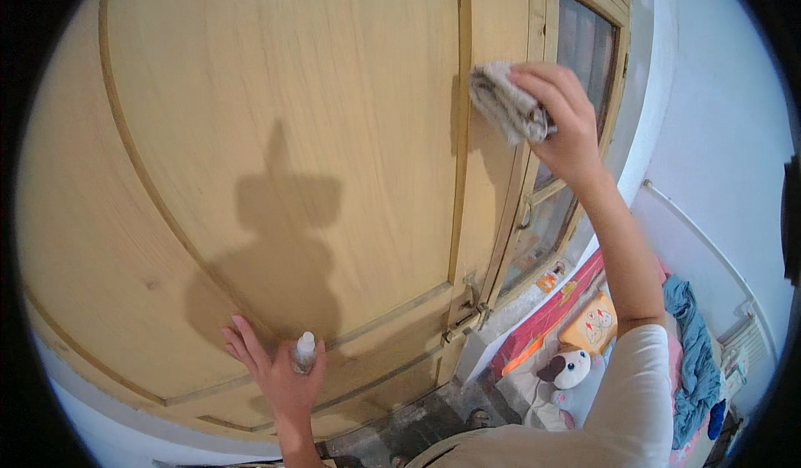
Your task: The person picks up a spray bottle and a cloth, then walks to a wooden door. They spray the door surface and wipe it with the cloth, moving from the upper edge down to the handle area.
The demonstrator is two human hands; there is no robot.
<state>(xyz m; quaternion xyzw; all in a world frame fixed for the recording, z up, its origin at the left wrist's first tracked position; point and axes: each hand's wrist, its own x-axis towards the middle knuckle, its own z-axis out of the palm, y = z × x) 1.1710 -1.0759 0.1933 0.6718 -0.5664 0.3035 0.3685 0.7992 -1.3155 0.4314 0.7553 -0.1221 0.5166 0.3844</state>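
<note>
My right hand grips a folded grey cloth at the right-hand stile of a pale wooden door. Whether the cloth presses on the wood or hangs just off it, I cannot tell. Low in front of the door is my left hand, holding a small clear bottle with a white top. The bottle stands upright between thumb and palm, and the other fingers are spread near the door's surface. Part of the bottle is hidden by the hand. My shadow falls across the door panel.
A metal bolt and a handle sit at the door's lower right. Beside it is a wood-framed window. Below lie a plush toy, a yellow cushion and a blue-green cloth. A white pipe runs along the wall.
</note>
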